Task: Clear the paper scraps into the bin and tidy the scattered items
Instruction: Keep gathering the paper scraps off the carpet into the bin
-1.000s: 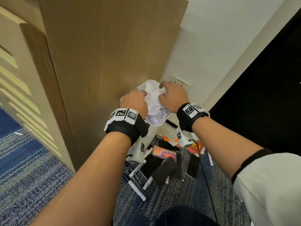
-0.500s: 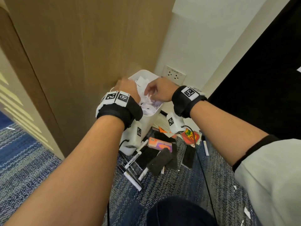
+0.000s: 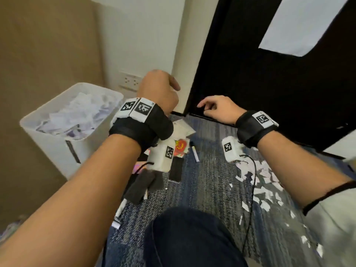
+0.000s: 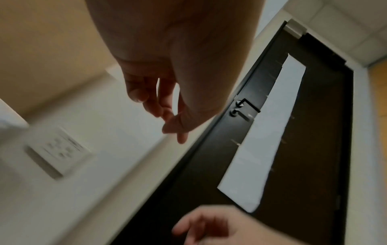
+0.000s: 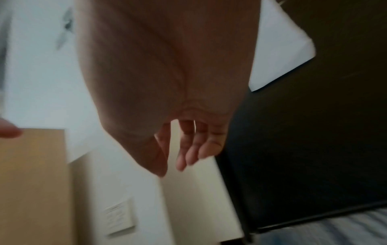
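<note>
A white bin (image 3: pixel 55 149) stands at the left against a wooden panel, filled with crumpled white paper (image 3: pixel 77 114). White paper scraps (image 3: pixel 264 182) lie scattered on the carpet at the right. Markers (image 3: pixel 194 152), black pads (image 3: pixel 141 185) and colourful cards (image 3: pixel 180 147) lie in a heap between bin and door. My left hand (image 3: pixel 159 89) hangs in the air right of the bin, fingers loosely curled, holding nothing (image 4: pixel 163 109). My right hand (image 3: pixel 215 108) hovers further right, near the black door's foot, fingers relaxed and empty (image 5: pixel 188 149).
A black door (image 3: pixel 269 83) with a white sheet on it stands at the right. A wall socket (image 3: pixel 131 81) sits low on the cream wall behind the bin. My knee (image 3: pixel 188 237) is at the bottom centre. Thin black cables (image 3: pixel 252 189) trail from the wrist units.
Both hands have left the bin and swung right, away from the paper they pressed down. The view has turned right, showing the scraps by the door.
</note>
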Tool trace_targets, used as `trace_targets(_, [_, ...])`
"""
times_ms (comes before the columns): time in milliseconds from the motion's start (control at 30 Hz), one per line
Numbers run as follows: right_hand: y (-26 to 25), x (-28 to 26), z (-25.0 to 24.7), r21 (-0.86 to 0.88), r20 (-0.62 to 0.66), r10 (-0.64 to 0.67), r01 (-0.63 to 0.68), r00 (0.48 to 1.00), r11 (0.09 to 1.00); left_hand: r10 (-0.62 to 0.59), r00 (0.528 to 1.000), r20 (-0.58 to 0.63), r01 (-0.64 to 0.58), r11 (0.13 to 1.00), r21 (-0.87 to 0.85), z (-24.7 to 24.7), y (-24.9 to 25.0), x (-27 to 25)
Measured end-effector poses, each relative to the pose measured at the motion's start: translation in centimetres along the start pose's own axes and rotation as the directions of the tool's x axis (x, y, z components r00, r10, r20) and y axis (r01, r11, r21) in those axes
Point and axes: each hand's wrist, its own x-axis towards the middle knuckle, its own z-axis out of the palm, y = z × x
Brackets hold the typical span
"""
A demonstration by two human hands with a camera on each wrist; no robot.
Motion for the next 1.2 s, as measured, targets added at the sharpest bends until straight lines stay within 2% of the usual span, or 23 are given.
trace_targets(100, [10.3, -5.9, -3.5, 0.063, 0.08, 0.223, -0.229, 0.971, 0.972, 0.07, 0.991, 0.112, -0.053, 0.987, -0.149, 5.9, 6.9, 1.4])
trace_targets(267, [26.8, -14.6, -5.5, 0.078, 0.074, 0.512, -0.517, 0.856, 0.852, 0.113, 0.956, 0.27, -0.049, 0.972, -0.231, 19.3, 16.5, 3.2])
trace_targets(367, [34.1, -18.8, -3.3, 0.004, 0.153, 0.626, -0.634, 0.765, 0.773, 0.066, 0.888, 0.456, 0.026, 0.981, -0.193, 29.4, 20.1, 2.0])
trace_targets(467, [39.1, -21.7, 1.8, -0.05, 0.273, 0.653, -0.668, 0.706, 0.743, -0.024, 0.762, 0.647, 0.07, 0.996, -0.046, 38.2, 21.1, -0.1])
trace_targets(533, [40.6, -22.9, 5.5, -0.025, 0.345, 0.621, -0.655, 0.704, 0.756, -0.07, 0.686, 0.724, 0.055, 0.998, 0.043, 42.3, 21.0, -1.0])
trace_targets(567, [40.9, -23.5, 7.2, 0.003, 0.362, 0.609, -0.654, 0.706, 0.756, -0.097, 0.671, 0.735, 0.058, 0.995, 0.078, 43.7, 20.6, -1.3])
trace_targets(667, [41.4, -24.4, 11.5, 0.141, 0.326, 0.64, -0.705, 0.696, 0.695, -0.202, 0.671, 0.714, 0.122, 0.979, 0.163, 47.1, 19.1, -1.8])
trace_targets(767, [41.7, -24.1, 13.7, 0.159, 0.292, 0.692, -0.747, 0.66, 0.645, -0.286, 0.635, 0.718, 0.267, 0.953, 0.144, 49.3, 17.1, -3.0])
trace_targets(833, [41.9, -23.9, 14.4, 0.175, 0.282, 0.705, -0.757, 0.651, 0.629, -0.31, 0.652, 0.692, 0.32, 0.94, 0.119, 50.0, 16.3, -3.6])
trace_targets(900, [42.1, -23.5, 15.0, 0.168, 0.241, 0.706, -0.745, 0.666, 0.646, -0.329, 0.683, 0.652, 0.341, 0.933, 0.114, 50.0, 15.6, -3.6])
trace_targets(1000, [42.5, -23.6, 14.8, 0.154, 0.182, 0.721, -0.743, 0.669, 0.651, -0.308, 0.694, 0.651, 0.313, 0.943, 0.113, 50.0, 15.4, -3.7])
trace_targets(1067, [42.3, -23.6, 14.0, 0.178, 0.194, 0.773, -0.796, 0.605, 0.578, -0.266, 0.68, 0.683, 0.28, 0.955, 0.094, 50.1, 15.8, -4.2])
trace_targets(1133, [41.8, -23.4, 13.1, 0.131, 0.247, 0.799, -0.836, 0.548, 0.532, -0.186, 0.675, 0.714, 0.21, 0.976, 0.056, 49.9, 16.5, -4.8])
trace_targets(1200, [40.5, -23.1, 12.0, 0.05, 0.299, 0.806, -0.852, 0.511, 0.522, -0.05, 0.704, 0.709, 0.106, 0.994, -0.036, 48.8, 16.5, -5.0])
